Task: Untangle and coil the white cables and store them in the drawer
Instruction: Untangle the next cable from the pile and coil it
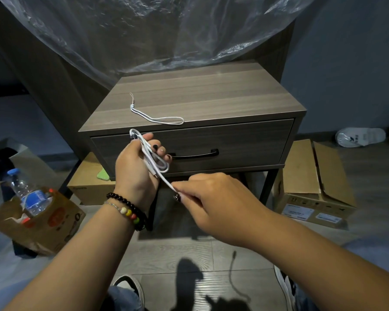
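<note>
Both hands work one white cable in the head view. The left hand is curled round a bundle of loops, thumb up beside the top bend, fingers wrapped across the strands. The right hand, just below and to the right of the left hand, pinches the free end of that cable between thumb and fingertips, and the short run between the two hands is pulled straight.

To do this step well, I judge the right hand should feed the tail round the loops with light tension and match their size, while the left hand keeps the bundle pinched so it does not spring apart. The loose plug end can be tucked under a turn.

Beyond the left hand, a second white cord lies loose on the top of the table, not coiled. The drawer, right behind both hands, is closed, and its black handle sits just past the left fingertips.

Clear plastic sheeting hangs behind the table. Left of the left hand a paper bag holds a water bottle. Cardboard boxes sit on the floor right of the right hand.
</note>
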`<state>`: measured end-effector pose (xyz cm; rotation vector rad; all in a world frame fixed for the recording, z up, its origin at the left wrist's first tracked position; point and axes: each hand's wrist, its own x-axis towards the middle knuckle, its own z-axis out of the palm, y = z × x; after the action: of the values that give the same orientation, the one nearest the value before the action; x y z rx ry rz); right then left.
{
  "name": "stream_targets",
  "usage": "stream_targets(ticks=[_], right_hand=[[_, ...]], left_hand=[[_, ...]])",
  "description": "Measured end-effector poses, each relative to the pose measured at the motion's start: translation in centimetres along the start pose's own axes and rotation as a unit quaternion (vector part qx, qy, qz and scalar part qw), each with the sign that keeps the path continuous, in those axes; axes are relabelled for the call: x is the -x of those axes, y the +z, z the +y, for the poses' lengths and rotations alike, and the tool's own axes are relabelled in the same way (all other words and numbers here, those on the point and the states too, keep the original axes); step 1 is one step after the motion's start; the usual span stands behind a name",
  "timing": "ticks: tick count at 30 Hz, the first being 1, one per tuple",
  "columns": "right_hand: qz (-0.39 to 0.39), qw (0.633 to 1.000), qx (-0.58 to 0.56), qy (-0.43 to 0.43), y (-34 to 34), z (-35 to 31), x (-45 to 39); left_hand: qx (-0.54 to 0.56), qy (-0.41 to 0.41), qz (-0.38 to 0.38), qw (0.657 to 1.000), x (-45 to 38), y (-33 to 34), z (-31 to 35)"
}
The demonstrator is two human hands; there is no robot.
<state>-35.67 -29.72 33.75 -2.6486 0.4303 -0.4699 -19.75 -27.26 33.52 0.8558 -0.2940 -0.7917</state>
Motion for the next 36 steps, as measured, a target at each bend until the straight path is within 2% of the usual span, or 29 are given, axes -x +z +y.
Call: stream_targets(ticks=[10, 17, 26, 32, 36], right_hand=[[-0.050, 0.995, -0.069, 0.045, 0.4, 0.0, -0.2], [-0.087, 0.987, -0.108, 0.079, -0.8, 1.0, -0.1], [-0.052, 0.968, -0.202, 0.141, -3.4, 3.5, 0.6], [-0.135, 0.973, -0.154, 0.102, -1.0, 2.2, 0.9], [-0.062, 0.975, -0.182, 0.110, -2.1, 2.8, 0.5]], left_hand=[[0.005, -0.055, 0.035, 0.998, 0.1, -0.4, 0.7], [0.045, -0.045, 0.049, 0.997, -0.2, -0.9, 2.2], [0.072, -0.048, 0.015, 0.996, 0.0, -0.9, 2.4], [0.125, -0.097, 0.010, 0.987, -0.2, -1.5, 2.1], [0.164, -0.083, 0.059, 0.981, -0.7, -1.9, 2.7]])
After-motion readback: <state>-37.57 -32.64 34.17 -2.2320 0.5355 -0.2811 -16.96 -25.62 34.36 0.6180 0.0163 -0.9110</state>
